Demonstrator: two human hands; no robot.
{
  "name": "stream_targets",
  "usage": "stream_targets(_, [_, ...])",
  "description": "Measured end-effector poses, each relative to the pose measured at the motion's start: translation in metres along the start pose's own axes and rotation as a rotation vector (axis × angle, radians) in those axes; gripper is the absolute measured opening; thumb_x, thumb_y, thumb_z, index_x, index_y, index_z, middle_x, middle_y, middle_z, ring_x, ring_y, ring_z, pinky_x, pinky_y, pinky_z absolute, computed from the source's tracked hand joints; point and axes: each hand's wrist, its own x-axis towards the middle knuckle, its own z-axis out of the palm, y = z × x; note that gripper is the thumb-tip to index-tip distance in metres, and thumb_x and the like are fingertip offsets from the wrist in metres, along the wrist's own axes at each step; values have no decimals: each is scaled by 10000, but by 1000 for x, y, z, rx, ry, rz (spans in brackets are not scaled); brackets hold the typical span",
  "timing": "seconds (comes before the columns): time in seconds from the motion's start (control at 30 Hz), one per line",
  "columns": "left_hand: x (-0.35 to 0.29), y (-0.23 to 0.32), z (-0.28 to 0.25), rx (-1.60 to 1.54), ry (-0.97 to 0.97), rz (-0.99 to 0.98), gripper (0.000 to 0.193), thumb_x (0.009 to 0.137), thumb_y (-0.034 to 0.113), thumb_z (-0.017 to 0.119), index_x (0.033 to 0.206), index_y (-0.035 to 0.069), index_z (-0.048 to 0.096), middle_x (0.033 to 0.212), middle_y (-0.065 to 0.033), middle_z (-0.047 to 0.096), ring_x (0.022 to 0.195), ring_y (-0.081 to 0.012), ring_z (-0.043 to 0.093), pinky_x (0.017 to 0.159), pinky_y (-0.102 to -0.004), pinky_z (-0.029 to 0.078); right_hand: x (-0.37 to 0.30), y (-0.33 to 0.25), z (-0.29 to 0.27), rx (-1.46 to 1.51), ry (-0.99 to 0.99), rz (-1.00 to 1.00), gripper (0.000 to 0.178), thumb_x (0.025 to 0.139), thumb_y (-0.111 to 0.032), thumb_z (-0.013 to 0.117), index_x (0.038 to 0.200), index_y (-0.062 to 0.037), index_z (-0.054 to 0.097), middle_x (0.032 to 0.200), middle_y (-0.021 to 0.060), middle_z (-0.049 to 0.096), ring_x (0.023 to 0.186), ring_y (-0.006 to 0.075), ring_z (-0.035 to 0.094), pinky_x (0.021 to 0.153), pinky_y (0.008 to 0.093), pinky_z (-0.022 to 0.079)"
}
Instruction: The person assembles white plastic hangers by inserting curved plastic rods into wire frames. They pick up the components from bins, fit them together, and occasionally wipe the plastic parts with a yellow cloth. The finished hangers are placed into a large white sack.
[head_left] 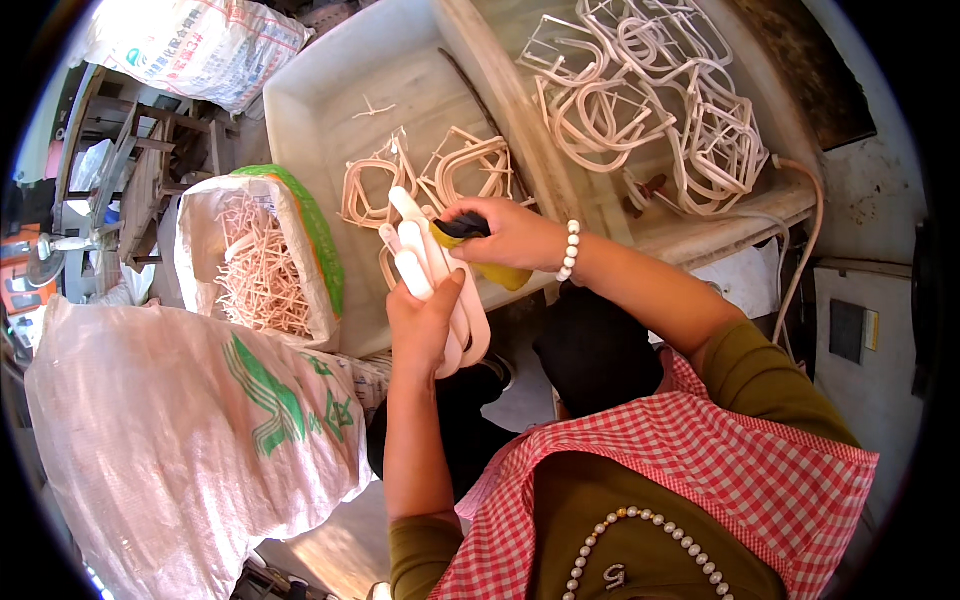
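My left hand (420,322) is closed around a bundle of pale pink, rounded plastic loops (474,318), holding them tilted over the near edge of the white tub. In my right hand (520,235) is a yellow and black cloth-like piece (505,274), pinched by the fingers against the upper part of the bundle. The fingers partly hide where the two meet. Just beyond my hands, more pink plastic frames (368,190) with thin sprues lie in the tub, beside a second cluster (482,160).
The tub (335,85) adjoins another basin (655,232) heaped with tangled pink frames (690,130). At left stand an opened sack (188,235) of broken sprues (262,270) and a large white woven sack (190,420). A hose (815,215) hangs near a grey box (840,390) at right.
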Motion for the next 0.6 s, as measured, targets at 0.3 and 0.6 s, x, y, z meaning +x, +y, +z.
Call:
stream_targets(0.3, [1, 0, 0, -6, -10, -18, 193, 809, 58, 677, 976, -31, 642, 855, -47, 654, 713, -101, 592, 626, -248, 463, 1, 0, 0, -2, -6, 47, 452, 784, -251, 712, 1123, 8, 563, 949, 110, 614, 851, 140, 573, 781, 272, 463])
stream_targets(0.6, [1, 2, 4, 3, -24, -28, 204, 810, 74, 688, 982, -25, 642, 852, -53, 655, 711, -110, 598, 630, -263, 474, 9, 9, 7, -47, 130, 36, 362, 854, -297, 636, 1023, 20, 599, 866, 84, 637, 758, 122, 560, 702, 286, 464])
